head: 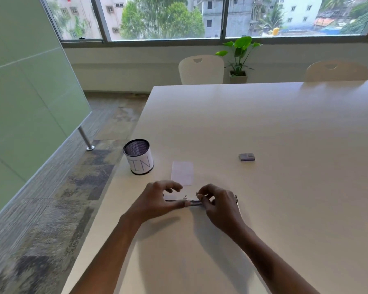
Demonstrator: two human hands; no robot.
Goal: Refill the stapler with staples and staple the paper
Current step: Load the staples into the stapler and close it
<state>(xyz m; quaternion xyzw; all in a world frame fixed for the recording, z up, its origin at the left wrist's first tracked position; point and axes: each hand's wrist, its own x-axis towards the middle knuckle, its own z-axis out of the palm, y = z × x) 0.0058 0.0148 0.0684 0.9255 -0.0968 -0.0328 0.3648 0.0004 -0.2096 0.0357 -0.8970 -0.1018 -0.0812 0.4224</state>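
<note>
A slim metal stapler lies flat on the white table, stretched between my two hands. My left hand rests on its left end, thumb on the metal and fingers curled above. My right hand grips the right end, and something small and silvery is pinched at its fingertips. Most of the stapler is hidden by my hands. A small white paper lies just beyond my hands. A little grey-purple staple box sits further right on the table.
A mesh cup wrapped in a paper label stands near the table's left edge. Two white chairs and a potted plant are beyond the far side, under the window. A frosted glass partition is on the left.
</note>
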